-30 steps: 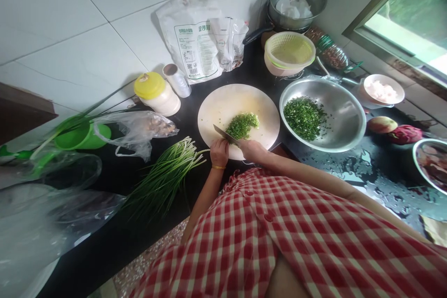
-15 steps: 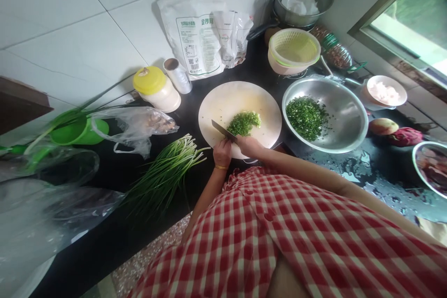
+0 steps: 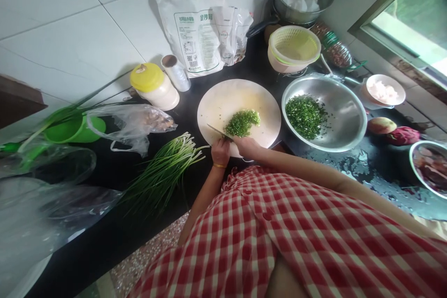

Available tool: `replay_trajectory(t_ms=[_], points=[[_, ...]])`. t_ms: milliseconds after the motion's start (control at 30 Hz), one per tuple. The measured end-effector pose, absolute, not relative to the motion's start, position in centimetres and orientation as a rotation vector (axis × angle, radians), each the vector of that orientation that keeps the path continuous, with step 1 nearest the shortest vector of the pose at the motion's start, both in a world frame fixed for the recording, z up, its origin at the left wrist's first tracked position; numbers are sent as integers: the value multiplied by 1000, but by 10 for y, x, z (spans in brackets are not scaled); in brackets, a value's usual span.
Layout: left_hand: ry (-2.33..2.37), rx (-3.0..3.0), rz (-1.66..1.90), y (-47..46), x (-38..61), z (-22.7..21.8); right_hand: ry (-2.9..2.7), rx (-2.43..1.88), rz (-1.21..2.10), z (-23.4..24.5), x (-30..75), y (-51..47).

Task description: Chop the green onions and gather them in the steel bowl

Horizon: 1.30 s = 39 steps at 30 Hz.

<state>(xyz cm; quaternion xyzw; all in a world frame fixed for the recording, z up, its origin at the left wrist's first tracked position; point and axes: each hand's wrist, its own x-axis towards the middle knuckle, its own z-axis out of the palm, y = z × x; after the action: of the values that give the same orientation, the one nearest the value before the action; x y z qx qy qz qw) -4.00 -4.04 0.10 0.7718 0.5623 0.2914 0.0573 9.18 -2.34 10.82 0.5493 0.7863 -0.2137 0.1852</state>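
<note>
My right hand point(image 3: 246, 147) is closed round the handle of a knife point(image 3: 215, 129), whose thin blade points left and away from me over a round pale cutting board point(image 3: 268, 98). Beside the blade, my left hand point(image 3: 220, 151) is curled at the board's near edge, pressing on scallions that its fingers mostly hide. Chopped scallions point(image 3: 240, 123) lie heaped on the board just past the knife, green with paler bits at the right. A bunch of whole scallions point(image 3: 167, 167) rests on the counter left of my left hand, white ends toward the board.
Right of the board stands a steel bowl point(image 3: 344, 118) with chopped greens. Behind are a yellow-lidded jar point(image 3: 150, 81), a plastic-wrap roll point(image 3: 176, 74), a flour bag point(image 3: 193, 32) and a yellow strainer point(image 3: 294, 44). A dragon fruit point(image 3: 403, 135) lies right; water wets the counter point(image 3: 370, 167) there.
The knife blade has turned and shows a thinner edge, a little further left. Both hands stay close together at the board's near edge. The view has shifted slightly.
</note>
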Motion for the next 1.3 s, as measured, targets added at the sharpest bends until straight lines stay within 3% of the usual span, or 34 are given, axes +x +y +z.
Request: replay_trajectory(t_ms=[1300], points=[[1646,2281,924,-48,-54,4,2298,1484,-589,117,99,-28]])
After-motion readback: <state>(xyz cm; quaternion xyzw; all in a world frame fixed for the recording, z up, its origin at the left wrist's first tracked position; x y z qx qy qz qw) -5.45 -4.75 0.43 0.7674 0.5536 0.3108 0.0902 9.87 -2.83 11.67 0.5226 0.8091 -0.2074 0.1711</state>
